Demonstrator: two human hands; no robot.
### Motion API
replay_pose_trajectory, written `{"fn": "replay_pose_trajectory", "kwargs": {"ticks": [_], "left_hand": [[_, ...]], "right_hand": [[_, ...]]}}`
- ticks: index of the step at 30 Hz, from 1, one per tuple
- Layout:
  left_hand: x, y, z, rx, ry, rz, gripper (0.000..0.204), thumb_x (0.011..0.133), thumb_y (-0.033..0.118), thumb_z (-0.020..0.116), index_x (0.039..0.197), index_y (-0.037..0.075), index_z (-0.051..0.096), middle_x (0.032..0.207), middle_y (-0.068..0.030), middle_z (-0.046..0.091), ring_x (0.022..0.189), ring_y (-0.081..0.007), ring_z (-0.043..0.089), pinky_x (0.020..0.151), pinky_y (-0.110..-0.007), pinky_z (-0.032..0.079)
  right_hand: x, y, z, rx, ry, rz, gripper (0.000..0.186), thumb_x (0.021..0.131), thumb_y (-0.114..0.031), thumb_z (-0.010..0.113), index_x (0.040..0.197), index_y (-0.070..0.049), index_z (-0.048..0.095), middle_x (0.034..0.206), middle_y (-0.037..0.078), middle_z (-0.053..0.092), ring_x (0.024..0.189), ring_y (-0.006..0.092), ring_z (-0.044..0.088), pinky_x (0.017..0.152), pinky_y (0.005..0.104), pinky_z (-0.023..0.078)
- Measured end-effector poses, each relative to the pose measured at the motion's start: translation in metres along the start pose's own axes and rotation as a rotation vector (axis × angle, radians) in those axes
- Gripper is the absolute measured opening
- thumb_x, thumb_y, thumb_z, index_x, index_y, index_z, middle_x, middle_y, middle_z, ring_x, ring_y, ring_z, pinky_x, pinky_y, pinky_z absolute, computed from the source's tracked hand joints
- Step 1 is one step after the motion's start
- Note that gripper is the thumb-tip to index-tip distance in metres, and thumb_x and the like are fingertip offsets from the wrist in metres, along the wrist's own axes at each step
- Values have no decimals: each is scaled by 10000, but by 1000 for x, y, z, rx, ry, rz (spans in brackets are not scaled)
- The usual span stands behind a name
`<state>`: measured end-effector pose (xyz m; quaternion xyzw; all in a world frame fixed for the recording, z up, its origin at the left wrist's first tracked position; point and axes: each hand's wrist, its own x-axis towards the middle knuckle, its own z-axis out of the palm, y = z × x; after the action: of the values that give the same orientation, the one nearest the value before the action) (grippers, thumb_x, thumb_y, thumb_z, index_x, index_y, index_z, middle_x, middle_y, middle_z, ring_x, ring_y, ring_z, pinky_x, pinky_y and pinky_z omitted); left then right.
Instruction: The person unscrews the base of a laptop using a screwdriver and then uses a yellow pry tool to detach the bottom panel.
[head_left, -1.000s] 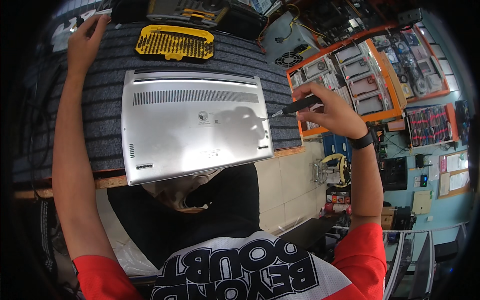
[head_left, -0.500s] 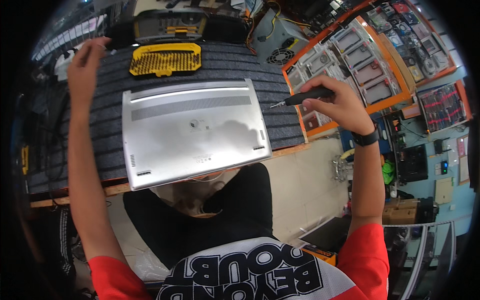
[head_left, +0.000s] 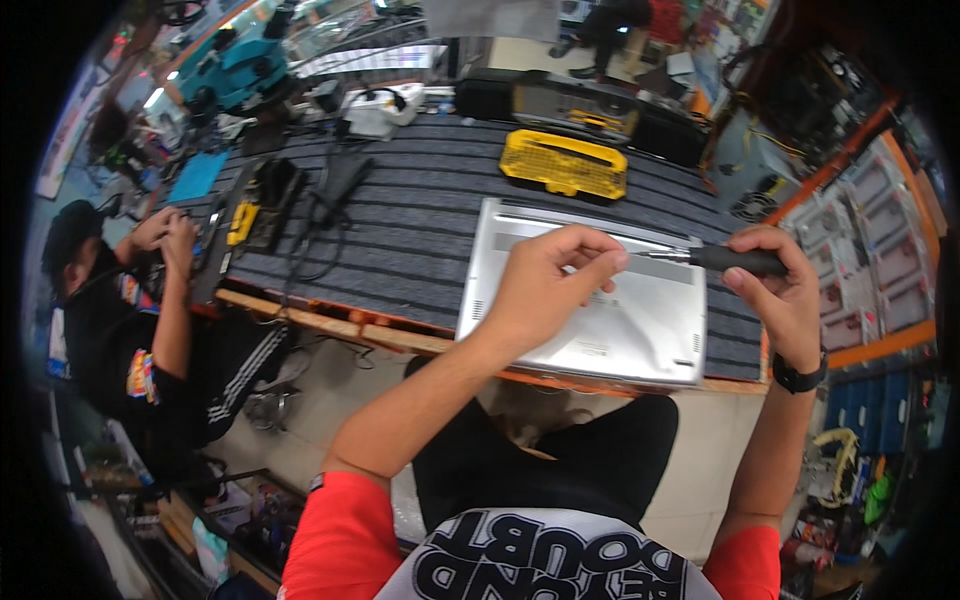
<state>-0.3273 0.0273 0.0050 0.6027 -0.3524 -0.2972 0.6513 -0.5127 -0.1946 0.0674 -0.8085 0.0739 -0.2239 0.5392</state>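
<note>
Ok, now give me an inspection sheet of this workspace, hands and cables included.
Surface: bench with dark grey striped covering and wooden front edge.
Job's things: silver laptop, vented underside up, near the front edge; black-handled screwdriver; yellow case beyond the laptop.
Clutter: yellow-and-black item among dark things at left.
Hands: right hand grips the screwdriver; left hand has its fingertips near the screwdriver's tip, contact unclear.
Cables: black cable lying loosely on the bench's left part.
Surroundings: co-worker at left; orange-framed display rack at right.
</note>
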Motion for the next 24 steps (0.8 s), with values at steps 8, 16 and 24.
{"fn": "replay_pose_trajectory", "kwargs": {"ticks": [8, 16, 24], "left_hand": [[2, -12, -20, -5, 73, -45, 177, 989, 161, 731, 1097, 22, 715, 992, -62, 745, 866, -127, 727, 636, -255, 543], [11, -14, -26, 36, 38, -50, 193, 997, 159, 724, 1103, -1, 707, 992, -69, 741, 879, -134, 738, 621, -250, 550], [17, -25, -34, -80, 66, 3, 183, 989, 142, 721, 1116, 10, 718, 983, -67, 761, 865, -142, 747, 629, -253, 565]], "right_hand": [[5, 33, 21, 139, 2, -2, 299, 904, 57, 753, 1174, 9, 633, 1180, 74, 621, 1054, 108, 616, 888, 245, 513], [17, 46, 30, 157, 24, -28, 303, 888, 50, 771, 1163, 2, 652, 1174, 81, 641, 1060, 118, 630, 912, 263, 516], [25, 56, 40, 152, 47, -48, 317, 886, 31, 784, 1173, -1, 653, 1141, 67, 658, 1033, 115, 638, 885, 255, 515]]}}
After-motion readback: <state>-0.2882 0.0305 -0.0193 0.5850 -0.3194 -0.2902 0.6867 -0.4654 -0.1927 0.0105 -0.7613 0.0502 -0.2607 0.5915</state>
